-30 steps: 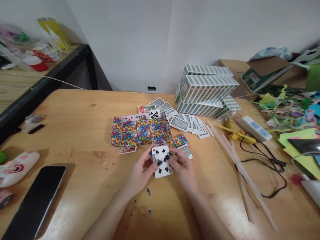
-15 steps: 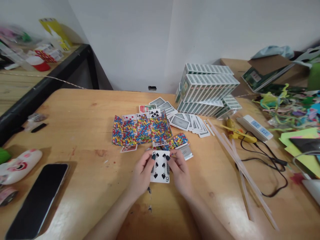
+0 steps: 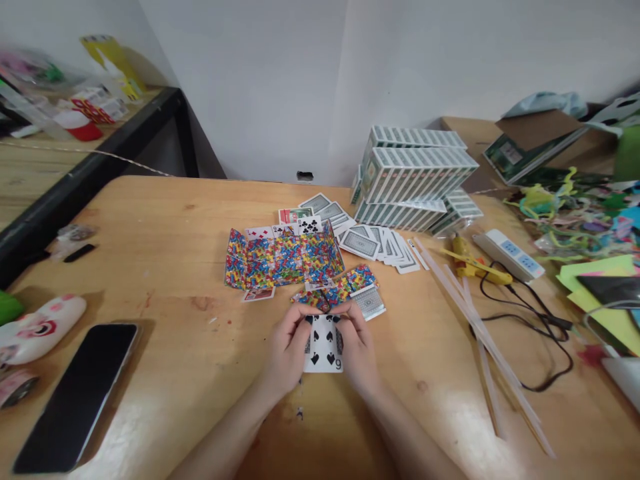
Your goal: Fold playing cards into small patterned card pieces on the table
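Between my two hands is a six of spades playing card (image 3: 323,350), its face toward me. My left hand (image 3: 291,343) pinches its upper left edge, and my right hand (image 3: 356,340) pinches the upper right. Patterned card backs show at both sides behind it. Just beyond my fingers lies a strip covered in colourful print (image 3: 343,288), with a face-down card (image 3: 369,302) at its right end. Farther back stands a folded panel in the same colourful print (image 3: 287,260), with several face-up cards (image 3: 309,225) along its top edge.
Face-down cards (image 3: 360,243) spread behind the panel, near stacked card boxes (image 3: 420,175). To the right are clear glue sticks (image 3: 485,333), a yellow glue gun (image 3: 465,260) and a power strip (image 3: 513,253). A phone (image 3: 77,397) lies at the left on the wooden table (image 3: 190,373).
Both thumbs have shifted to the card's top edge, covering its upper corner. The six of spades sits slightly lower, and the fingertips bend in behind it.
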Available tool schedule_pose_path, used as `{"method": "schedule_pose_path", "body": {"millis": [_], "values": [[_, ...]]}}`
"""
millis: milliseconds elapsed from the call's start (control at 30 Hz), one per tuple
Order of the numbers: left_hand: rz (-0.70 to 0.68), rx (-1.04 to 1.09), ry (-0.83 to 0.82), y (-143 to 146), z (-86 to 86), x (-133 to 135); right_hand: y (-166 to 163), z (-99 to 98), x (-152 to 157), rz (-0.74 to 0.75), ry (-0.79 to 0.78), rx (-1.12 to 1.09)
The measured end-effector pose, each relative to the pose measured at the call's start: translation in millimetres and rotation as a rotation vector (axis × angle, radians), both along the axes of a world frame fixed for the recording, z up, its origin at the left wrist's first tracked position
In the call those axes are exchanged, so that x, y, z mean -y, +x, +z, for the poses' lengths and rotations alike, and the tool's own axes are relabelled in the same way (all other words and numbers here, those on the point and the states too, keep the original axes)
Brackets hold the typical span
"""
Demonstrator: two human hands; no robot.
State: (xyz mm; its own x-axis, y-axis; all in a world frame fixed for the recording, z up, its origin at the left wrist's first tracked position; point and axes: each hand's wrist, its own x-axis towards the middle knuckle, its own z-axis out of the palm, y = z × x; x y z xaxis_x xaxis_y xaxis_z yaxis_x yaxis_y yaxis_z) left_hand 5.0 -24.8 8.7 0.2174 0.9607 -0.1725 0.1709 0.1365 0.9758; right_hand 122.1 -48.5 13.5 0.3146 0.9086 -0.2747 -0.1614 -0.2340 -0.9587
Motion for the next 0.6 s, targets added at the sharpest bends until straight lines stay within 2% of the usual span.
{"method": "schedule_pose_path", "body": {"millis": [200,333,500,600], "values": [[-0.029,-0.072,0.086,-3,-0.4,0,4,-1.5,-2,0.033,0.051,0.043],[-0.036,-0.089,0.11,-5,-0.6,-2,4,-1.2,-2,0.063,0.037,-0.013],[-0.049,-0.115,0.183,-9,-0.7,-4,5,-3.5,-2,0.077,-0.043,-0.261],[-0.091,-0.156,0.224,-12,2.3,-6,10,-4.9,-4,0.156,-0.058,-0.427]]}}
